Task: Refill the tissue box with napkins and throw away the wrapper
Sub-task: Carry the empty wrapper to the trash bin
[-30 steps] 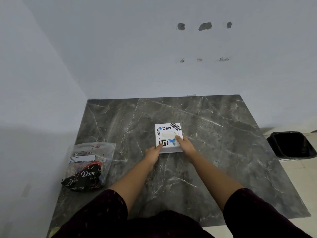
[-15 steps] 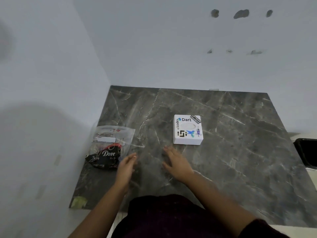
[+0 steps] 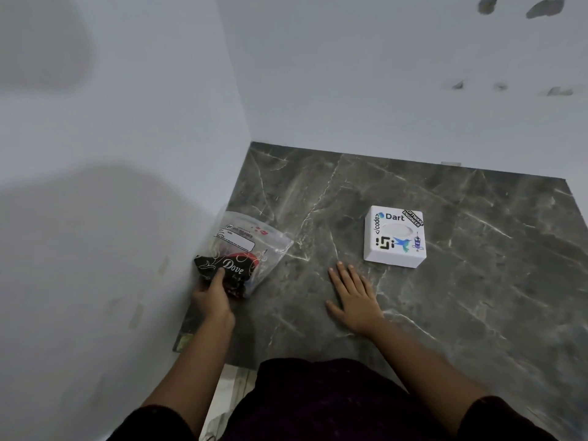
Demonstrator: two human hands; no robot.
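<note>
Against the left wall, right at the table's edge, lies the napkin packet (image 3: 245, 253), a clear, crinkled plastic wrapper with a white label near its top and a dark, patterned band reading "Dove" at its near end. The left hand (image 3: 211, 297) has closed on that near end, thumb laid on top across the dark print, the other fingers hidden beneath or behind it. The packet's left side sits hard up to the pale wall (image 3: 111, 154), so there is no spare room on that side.

The table (image 3: 445, 313) is a dark grey marble slab, smooth and slightly glossy, run through with thin white veins. Its back edge meets the rear wall, which is pocked with a few dark holes; its left edge meets the side wall.

The right hand (image 3: 353, 294) lies flat on the marble, palm down, fingers spread a little and holding nothing. Just beyond its fingertips, not touching, stands the tissue box (image 3: 394, 238), a squat white square with rounded corners, an oval slot in its top, and stickers round it. Open marble stretches wide to the right of the box and between box and packet.
</note>
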